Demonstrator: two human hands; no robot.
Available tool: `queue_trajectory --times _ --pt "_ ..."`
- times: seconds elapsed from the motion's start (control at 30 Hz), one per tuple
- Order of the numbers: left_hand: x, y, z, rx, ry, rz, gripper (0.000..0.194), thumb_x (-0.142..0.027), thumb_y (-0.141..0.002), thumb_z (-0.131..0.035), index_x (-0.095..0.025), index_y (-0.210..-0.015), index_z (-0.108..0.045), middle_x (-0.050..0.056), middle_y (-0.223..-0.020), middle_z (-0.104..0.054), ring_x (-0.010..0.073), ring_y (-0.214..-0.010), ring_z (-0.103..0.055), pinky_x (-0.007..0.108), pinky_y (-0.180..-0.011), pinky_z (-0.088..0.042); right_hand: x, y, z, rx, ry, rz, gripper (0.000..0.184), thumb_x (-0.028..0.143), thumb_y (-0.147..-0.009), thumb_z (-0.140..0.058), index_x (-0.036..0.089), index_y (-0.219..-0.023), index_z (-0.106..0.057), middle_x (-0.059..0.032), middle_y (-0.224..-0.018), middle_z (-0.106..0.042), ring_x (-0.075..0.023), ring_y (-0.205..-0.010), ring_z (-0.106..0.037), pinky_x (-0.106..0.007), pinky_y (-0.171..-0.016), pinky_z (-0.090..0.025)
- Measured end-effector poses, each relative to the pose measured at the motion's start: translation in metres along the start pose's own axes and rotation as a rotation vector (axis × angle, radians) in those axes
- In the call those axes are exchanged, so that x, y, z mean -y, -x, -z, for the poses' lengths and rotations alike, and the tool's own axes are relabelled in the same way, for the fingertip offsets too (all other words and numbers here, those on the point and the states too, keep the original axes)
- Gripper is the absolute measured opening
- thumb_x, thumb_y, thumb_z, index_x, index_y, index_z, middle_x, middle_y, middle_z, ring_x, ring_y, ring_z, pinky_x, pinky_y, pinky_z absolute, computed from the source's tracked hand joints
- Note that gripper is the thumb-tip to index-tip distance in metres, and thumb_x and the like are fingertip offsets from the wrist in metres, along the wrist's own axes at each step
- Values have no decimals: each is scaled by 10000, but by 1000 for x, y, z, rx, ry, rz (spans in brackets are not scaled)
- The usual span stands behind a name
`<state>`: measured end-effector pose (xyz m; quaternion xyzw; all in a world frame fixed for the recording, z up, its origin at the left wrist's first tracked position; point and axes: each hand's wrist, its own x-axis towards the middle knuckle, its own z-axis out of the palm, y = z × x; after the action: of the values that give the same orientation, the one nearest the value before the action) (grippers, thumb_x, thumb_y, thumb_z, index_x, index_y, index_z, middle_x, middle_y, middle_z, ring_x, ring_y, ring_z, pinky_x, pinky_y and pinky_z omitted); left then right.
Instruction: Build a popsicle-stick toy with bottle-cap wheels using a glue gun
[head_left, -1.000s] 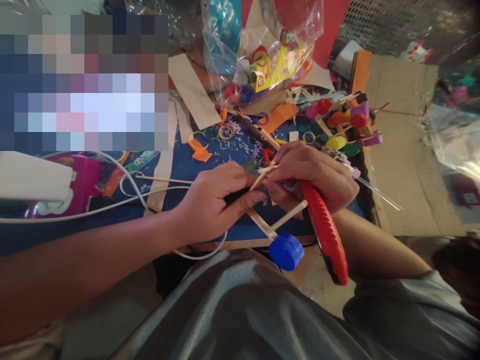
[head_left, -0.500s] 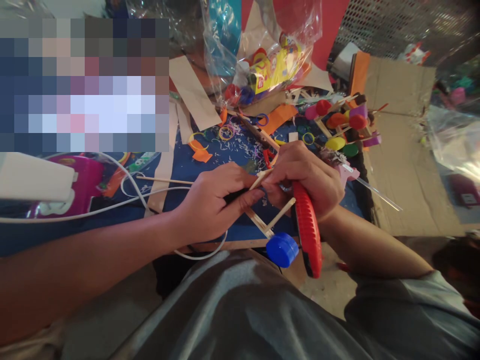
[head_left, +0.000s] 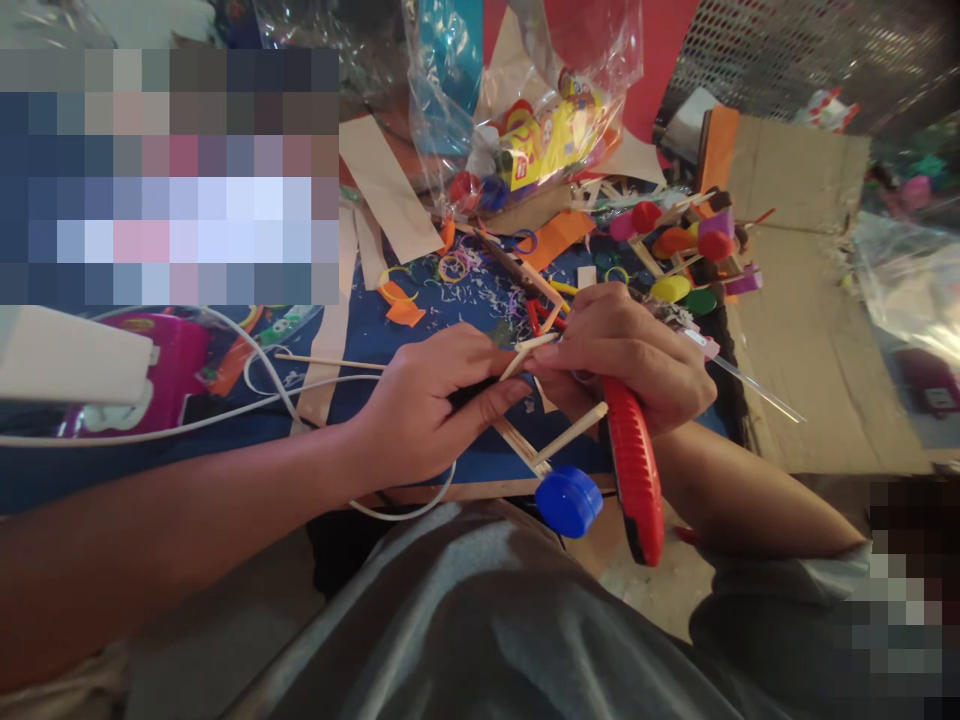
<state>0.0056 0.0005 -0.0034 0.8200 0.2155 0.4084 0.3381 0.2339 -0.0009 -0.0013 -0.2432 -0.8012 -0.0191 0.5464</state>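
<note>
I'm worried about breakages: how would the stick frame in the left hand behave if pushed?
The stick frame looks thin, so probably light and easily snapped. The blue cap at its lower end may make it tip.

The left hand [head_left: 442, 390] covers part of the stick frame [head_left: 521, 447], and the upper end of the red handle [head_left: 636, 470] disappears into the right hand [head_left: 637, 360]. The left edge crops a white box [head_left: 71, 355], the top edge a clear bag [head_left: 517, 90]. Pixel blocks [head_left: 169, 180] mask the upper left and lower right.
</note>
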Motion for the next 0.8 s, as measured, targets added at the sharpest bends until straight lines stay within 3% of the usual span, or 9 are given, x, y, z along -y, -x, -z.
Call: queue_trajectory --times 0.17,0.43,0.63,0.8 --pt "0 0 0 -11 2 -42 245 -296 -1122 -667 -200 -915 -756 53 -826 -768 177 -808 -673 318 -776 -537 1 0 0 -10 -48 24 141 338 -1060 -740 283 -1133 -847 6 -756 -707 -175 -637 -658 -402 -673 -622" --pt "2 1 -1 -17 -9 -45 335 -437 -1124 -693 -210 -883 -741 42 -789 -733 179 -782 -654 323 -782 -529 0 2 -2 61 -14 0 44 317 -1033 -755 273 -1037 -747 15 -780 -710 -177 -659 -674 -390 -706 -603" --pt "0 1 -2 -39 25 -64 182 -324 -1097 -740 -207 -958 -749 29 -799 -727 176 -786 -648 325 -767 -519 3 -6 0 89 -20 72 36 207 -1038 -703 181 -1015 -708 -12 -802 -695 -166 -667 -633 -397 -704 -560" --pt "-3 0 0 -48 6 -55 134 -243 -1104 -706 -200 -1000 -778 37 -862 -777 174 -847 -702 308 -812 -550 3 -5 0 126 -9 88 16 227 -1027 -719 232 -1036 -707 12 -792 -722 -163 -649 -654 -384 -710 -584"
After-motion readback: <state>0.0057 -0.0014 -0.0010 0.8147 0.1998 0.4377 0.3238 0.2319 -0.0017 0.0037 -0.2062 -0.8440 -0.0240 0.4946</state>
